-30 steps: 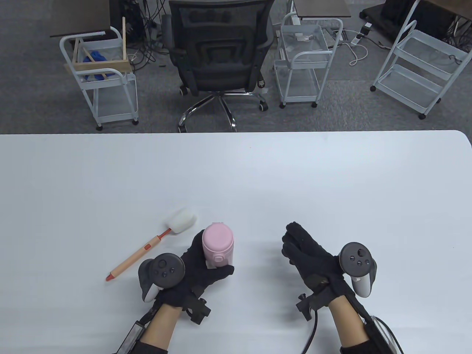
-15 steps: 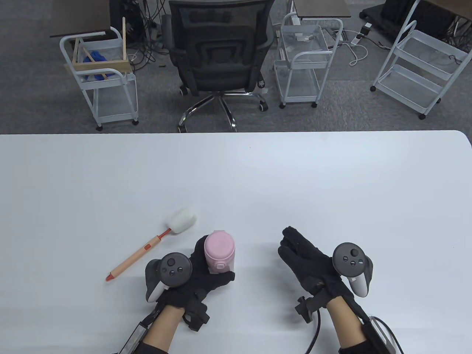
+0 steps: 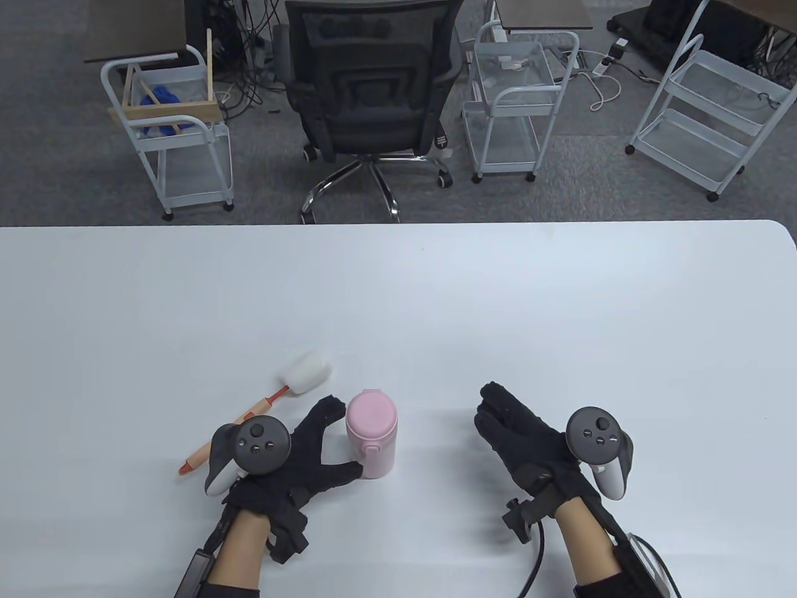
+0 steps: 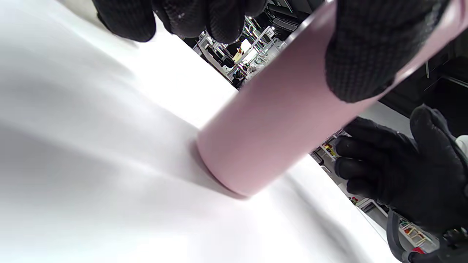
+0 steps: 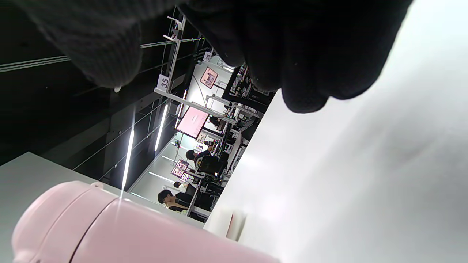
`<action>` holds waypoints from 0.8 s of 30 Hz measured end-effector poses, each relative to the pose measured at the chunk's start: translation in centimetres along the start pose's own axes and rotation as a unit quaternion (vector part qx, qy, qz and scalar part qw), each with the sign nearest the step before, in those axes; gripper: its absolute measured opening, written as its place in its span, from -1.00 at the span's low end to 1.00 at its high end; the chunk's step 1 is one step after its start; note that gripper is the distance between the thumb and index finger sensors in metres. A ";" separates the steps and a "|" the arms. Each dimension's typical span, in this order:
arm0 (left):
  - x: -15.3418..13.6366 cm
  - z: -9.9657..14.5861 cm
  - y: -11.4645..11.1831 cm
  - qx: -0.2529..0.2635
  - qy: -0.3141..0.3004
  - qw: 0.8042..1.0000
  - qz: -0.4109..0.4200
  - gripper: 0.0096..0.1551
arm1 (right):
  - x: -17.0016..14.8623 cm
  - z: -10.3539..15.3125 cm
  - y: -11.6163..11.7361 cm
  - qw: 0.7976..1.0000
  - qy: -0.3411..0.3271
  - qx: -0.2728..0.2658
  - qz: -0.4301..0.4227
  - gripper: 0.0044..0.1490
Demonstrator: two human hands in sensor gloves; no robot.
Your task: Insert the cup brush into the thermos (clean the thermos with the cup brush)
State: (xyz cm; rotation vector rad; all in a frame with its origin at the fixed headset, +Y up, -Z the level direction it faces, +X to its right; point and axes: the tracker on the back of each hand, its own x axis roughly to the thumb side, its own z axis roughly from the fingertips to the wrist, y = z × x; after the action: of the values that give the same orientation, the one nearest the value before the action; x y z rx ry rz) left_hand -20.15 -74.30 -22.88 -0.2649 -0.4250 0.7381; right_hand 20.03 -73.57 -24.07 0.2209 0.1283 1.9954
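Fingers (image 3: 324, 414) of the left hand (image 3: 292, 464) are spread wide beside the thermos: in the table view the thumb reaches to the bottle's near side and the forefinger points past its far left, and the left wrist view shows the thumb tip lying against the pink wall while the other fingertips hang clear of it, so the hand touches but does not grip. The right hand (image 3: 523, 436) hovers well to the right of the bottle, fingers extended and close together, holding nothing.

By size, the white table (image 3: 560, 311) carries everything. On it the pink thermos (image 3: 372, 433) stands upright near the front edge, lid on, its base flat on the surface in the left wrist view. The cup brush (image 3: 261, 411) lies just left of it, white sponge head pointing away from the person, wooden handle running back under the left hand's tracker (image 3: 252, 448).
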 end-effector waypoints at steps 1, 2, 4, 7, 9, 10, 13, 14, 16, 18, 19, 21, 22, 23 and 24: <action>-0.2 0.3 0.7 0.002 -0.004 1.000 -0.007 -0.04 | -0.1 0.0 -0.1 1.000 0.003 -0.001 0.001 0.11; -0.3 0.4 1.1 0.003 -0.002 1.000 -0.012 0.01 | -0.1 0.0 -0.2 1.000 0.004 -0.003 0.003 0.11; -0.6 1.0 2.0 0.012 0.008 0.999 -0.033 0.07 | -0.2 0.0 -0.5 1.000 0.004 -0.014 0.018 0.10; -0.9 1.7 3.0 0.059 0.019 0.995 -0.082 0.08 | -0.4 -0.1 -1.1 0.998 0.002 -0.027 0.053 0.10; -0.9 2.2 3.5 0.112 0.021 0.986 -0.123 0.02 | -0.6 -0.2 -1.4 0.998 0.003 -0.026 0.056 0.08; -0.8 2.5 3.7 0.136 0.022 0.980 -0.141 0.02 | -0.7 -0.3 -1.5 0.998 0.004 -0.025 0.060 0.09; -0.7 3.2 4.3 0.195 0.028 0.955 -0.221 -0.02 | -0.9 -0.4 -2.0 0.995 -0.003 -0.030 0.096 0.08; -0.6 3.3 4.4 0.202 0.030 0.947 -0.248 -0.03 | -0.9 -0.3 -2.1 0.992 -0.006 -0.033 0.118 0.08; -0.7 3.4 4.4 0.192 0.049 0.936 -0.291 -0.04 | -0.9 -0.3 -2.2 0.986 -0.010 -0.036 0.162 0.08; -0.9 3.2 4.2 0.181 0.064 0.928 -0.321 -0.04 | -1.0 -0.4 -2.0 0.980 -0.010 -0.029 0.195 0.06; -1.0 3.0 4.1 0.173 0.076 0.925 -0.330 -0.04 | -1.0 -0.4 -1.9 0.977 -0.010 -0.028 0.212 0.06; -1.2 2.8 3.8 0.158 0.087 0.919 -0.351 -0.05 | -0.9 -0.5 -1.7 0.968 -0.016 -0.032 0.249 0.04; -1.2 2.7 3.7 0.153 0.090 0.918 -0.356 -0.05 | -0.9 -0.5 -1.7 0.962 -0.019 -0.035 0.269 0.03; -1.3 2.6 3.6 0.146 0.094 0.916 -0.361 -0.06 | -0.8 -0.5 -1.5 0.954 -0.023 -0.037 0.298 0.03; -1.4 2.5 3.5 0.142 0.095 0.916 -0.363 -0.06 | -0.7 -0.5 -1.3 0.945 -0.028 -0.041 0.324 0.02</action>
State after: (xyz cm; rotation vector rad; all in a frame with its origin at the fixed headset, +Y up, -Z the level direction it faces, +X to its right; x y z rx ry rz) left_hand -24.31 -72.57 -22.36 0.1029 -0.1966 0.0321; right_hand 21.37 -73.62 -24.84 0.2922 -0.0779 2.6393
